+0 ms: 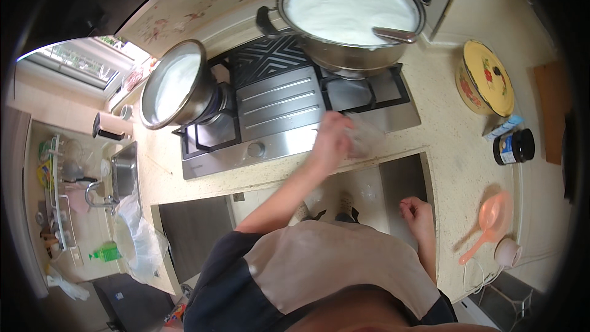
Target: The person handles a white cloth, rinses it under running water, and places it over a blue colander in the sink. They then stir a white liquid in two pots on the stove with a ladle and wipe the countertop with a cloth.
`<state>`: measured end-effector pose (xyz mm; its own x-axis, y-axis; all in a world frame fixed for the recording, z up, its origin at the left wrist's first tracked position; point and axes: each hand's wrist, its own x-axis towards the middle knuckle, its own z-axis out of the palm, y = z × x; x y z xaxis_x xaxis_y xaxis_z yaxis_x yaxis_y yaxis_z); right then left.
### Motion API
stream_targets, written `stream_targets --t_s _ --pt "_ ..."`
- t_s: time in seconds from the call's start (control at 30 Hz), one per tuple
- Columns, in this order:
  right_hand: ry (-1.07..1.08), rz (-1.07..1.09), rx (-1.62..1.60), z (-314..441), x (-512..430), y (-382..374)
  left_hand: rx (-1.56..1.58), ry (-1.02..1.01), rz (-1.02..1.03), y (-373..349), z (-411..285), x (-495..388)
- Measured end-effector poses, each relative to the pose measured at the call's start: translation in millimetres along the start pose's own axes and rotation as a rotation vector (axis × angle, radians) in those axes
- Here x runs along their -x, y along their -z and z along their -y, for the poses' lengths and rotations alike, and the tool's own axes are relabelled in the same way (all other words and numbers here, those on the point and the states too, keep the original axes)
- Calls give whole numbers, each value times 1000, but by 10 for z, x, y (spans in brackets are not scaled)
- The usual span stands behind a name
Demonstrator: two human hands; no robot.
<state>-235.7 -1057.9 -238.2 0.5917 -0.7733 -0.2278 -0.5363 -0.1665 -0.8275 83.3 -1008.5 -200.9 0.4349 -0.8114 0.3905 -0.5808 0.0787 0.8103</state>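
Observation:
My left hand (pixel 333 138) reaches over the front edge of the gas cooktop (pixel 279 97) and grips a blurred, pale cloth or bag (pixel 366 136). My right hand (pixel 415 214) hangs beside my body with its fingers curled; nothing shows in it. On the back right burner area stands a large steel pot (pixel 355 53) full of white, foamy liquid (pixel 350 4), with a metal utensil (pixel 394 34) leaning on its rim. A smaller steel pot (pixel 196 101) on the left burner also holds white liquid.
To the right on the counter are a yellow enamel pot with a lid (pixel 488 78), a dark jar (pixel 514 146) and an orange plastic ladle (pixel 493 219). At the left lie a sink (pixel 124 170), a faucet (pixel 94 193), a white plastic bag (pixel 138 235) and a green bottle (pixel 107 252).

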Motion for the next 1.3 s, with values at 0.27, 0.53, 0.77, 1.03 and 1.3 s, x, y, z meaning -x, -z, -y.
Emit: stream_targets --t_s 0.27,0.53,0.77,1.03,1.3 --pt "67 146 89 146 -158 -205 -698 175 220 1011 1190 -108" --pt "-17 175 50 213 65 -452 -810 153 212 1166 1347 -16" --pt "-15 175 48 347 95 -643 -976 290 -459 1957 1022 814" --pt "23 285 66 594 -21 -912 -853 248 -342 1752 1264 1141" --pt "52 343 133 782 -63 -1097 -711 236 -357 1980 1146 2118"
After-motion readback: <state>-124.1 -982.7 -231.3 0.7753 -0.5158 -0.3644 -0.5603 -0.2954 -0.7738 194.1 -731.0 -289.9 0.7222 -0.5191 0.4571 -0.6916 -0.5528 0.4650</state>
